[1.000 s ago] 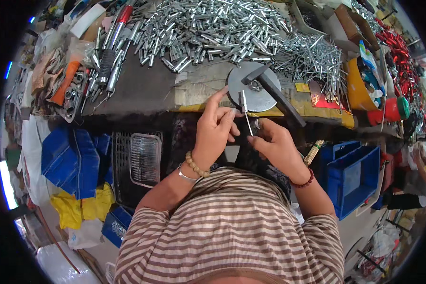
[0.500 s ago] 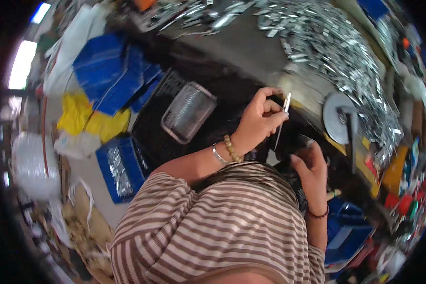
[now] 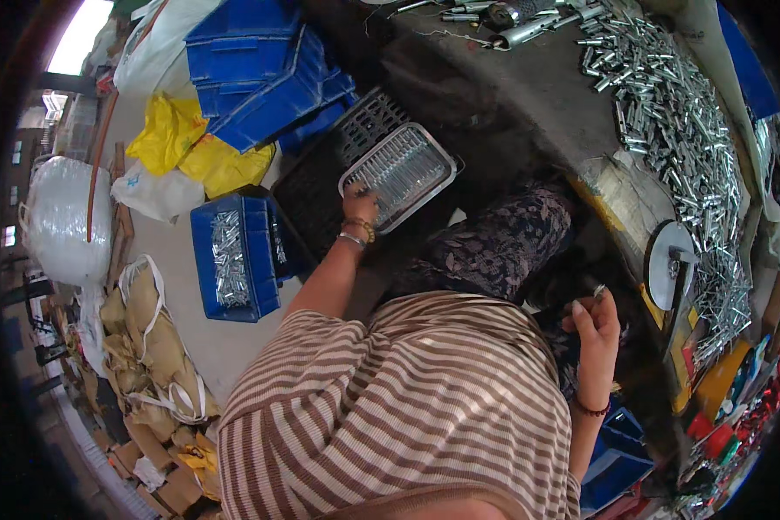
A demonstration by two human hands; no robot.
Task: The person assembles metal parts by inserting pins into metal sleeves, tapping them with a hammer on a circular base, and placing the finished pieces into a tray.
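A rectangular metal tray (image 3: 449, 176) holds rows of thin silvery metal pieces and rests on a black plastic crate (image 3: 355, 134). My left hand (image 3: 361, 206) reaches over the tray's near-left end, its fingers curled in shadow among the pieces; what they hold, if anything, is hidden. Out to the right, above my lap, my right hand (image 3: 594, 319) is closed in a pinch. A small shiny metal piece (image 3: 599, 292) shows at its fingertips, too small to identify further.
A blue bin (image 3: 266, 269) of short metal tubes stands left of the crate. Stacked blue bins (image 3: 243, 52) lie beyond it, beside yellow bags (image 3: 169, 130). On the right, a workbench (image 3: 511, 95) carries a heap of metal tubes (image 3: 667, 113); a grey disc (image 3: 665, 264) stands at its edge.
My left hand has moved left and down from in front of me, where it pinched a thin metal rod, to the tray. My right hand has shifted slightly right and nearer. The view has turned left.
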